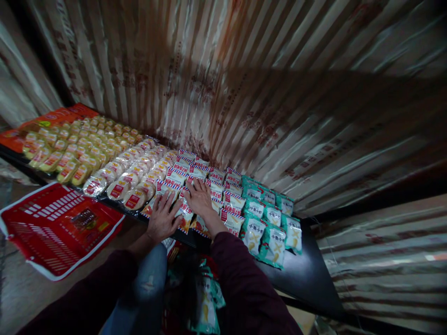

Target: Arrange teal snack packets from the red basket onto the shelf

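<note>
My left hand point(161, 218) lies flat, fingers spread, on red, white and blue snack packets point(216, 186) at the front edge of a dark shelf point(307, 274). My right hand point(199, 197) rests just beside it on the same packets, fingers stretched out. Neither hand grips anything. Both arms wear dark maroon sleeves. Green snack packets point(268, 228) lie to the right of the hands. Round pale cakes with red labels point(125, 179) lie to the left.
A red plastic basket point(52, 228) holding a packet sits on the floor at the left. Yellow packets point(70, 149) and orange packs point(52, 118) fill the shelf's far left. Striped printed sheeting point(244, 83) hangs behind. More green packets point(206, 302) lie below, by my knee.
</note>
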Action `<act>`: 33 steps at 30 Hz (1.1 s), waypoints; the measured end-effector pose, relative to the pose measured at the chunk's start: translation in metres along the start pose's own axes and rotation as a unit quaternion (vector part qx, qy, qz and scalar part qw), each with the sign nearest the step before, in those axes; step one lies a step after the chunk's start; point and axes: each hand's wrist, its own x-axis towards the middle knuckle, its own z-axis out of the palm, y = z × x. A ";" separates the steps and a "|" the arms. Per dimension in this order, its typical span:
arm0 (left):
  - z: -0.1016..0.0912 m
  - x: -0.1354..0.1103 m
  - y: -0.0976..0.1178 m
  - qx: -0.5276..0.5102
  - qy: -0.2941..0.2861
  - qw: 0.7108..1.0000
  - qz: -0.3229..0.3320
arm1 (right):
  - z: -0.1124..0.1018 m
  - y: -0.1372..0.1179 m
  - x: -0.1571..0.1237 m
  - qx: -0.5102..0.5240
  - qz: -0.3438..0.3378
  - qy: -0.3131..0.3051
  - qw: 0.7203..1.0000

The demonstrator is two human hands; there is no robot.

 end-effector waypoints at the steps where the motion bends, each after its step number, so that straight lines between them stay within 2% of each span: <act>1: 0.000 0.000 -0.001 -0.001 -0.004 1.000 0.003 | -0.001 -0.001 0.002 -0.002 -0.001 -0.010 1.000; 7: 0.003 -0.003 -0.002 -0.006 0.009 1.000 0.008 | -0.011 -0.010 0.021 0.007 -0.007 -0.016 1.000; 11: 0.001 -0.005 0.000 -0.010 0.027 1.000 0.009 | -0.013 -0.015 0.049 0.004 -0.005 -0.032 0.999; 19: -0.001 -0.001 -0.001 -0.002 0.011 1.000 0.022 | -0.008 -0.020 0.100 -0.009 -0.013 -0.042 0.999; 25: 0.000 0.001 -0.002 0.001 -0.001 0.999 0.033 | -0.004 -0.015 0.110 -0.013 -0.042 -0.072 0.996; 29: 0.003 -0.004 -0.003 -0.010 0.030 0.999 0.018 | -0.007 -0.013 0.115 -0.016 -0.046 -0.070 0.996; 33: 0.004 -0.006 -0.004 -0.017 0.040 0.999 0.006 | -0.008 -0.024 0.118 -0.008 -0.068 -0.059 0.996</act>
